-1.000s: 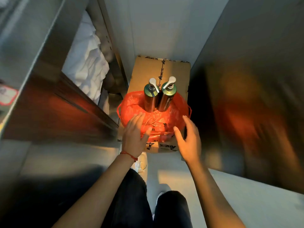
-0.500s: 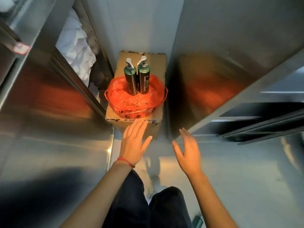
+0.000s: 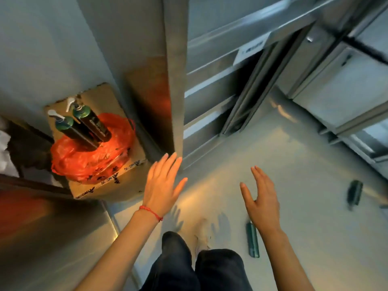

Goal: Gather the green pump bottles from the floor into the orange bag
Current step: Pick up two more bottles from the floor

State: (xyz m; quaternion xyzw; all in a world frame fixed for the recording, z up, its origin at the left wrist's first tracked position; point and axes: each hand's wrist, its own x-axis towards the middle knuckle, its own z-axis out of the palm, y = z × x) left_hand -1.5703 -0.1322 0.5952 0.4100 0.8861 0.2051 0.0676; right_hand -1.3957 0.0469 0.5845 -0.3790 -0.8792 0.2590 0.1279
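Observation:
The orange bag (image 3: 69,160) sits on a cardboard box (image 3: 117,187) at the left, with two green pump bottles (image 3: 92,128) standing upright in it. A third green bottle (image 3: 252,240) lies on the floor just below my right hand (image 3: 262,198). A fourth green bottle (image 3: 354,193) lies on the floor at the far right, blurred. My left hand (image 3: 161,181) hovers to the right of the box with fingers spread, holding nothing. The right hand is open too, apart from the bottle under it.
A steel cabinet corner (image 3: 174,80) rises right behind the box. Steel shelving rails (image 3: 241,106) and cabinets (image 3: 336,85) line the back and right. My dark trouser legs (image 3: 184,265) and a shoe (image 3: 202,236) stand on the pale floor.
The view has swung to the right, so the bag and box have shifted left. Both hands have drawn back from the bag, and two bottles on the floor have come into view.

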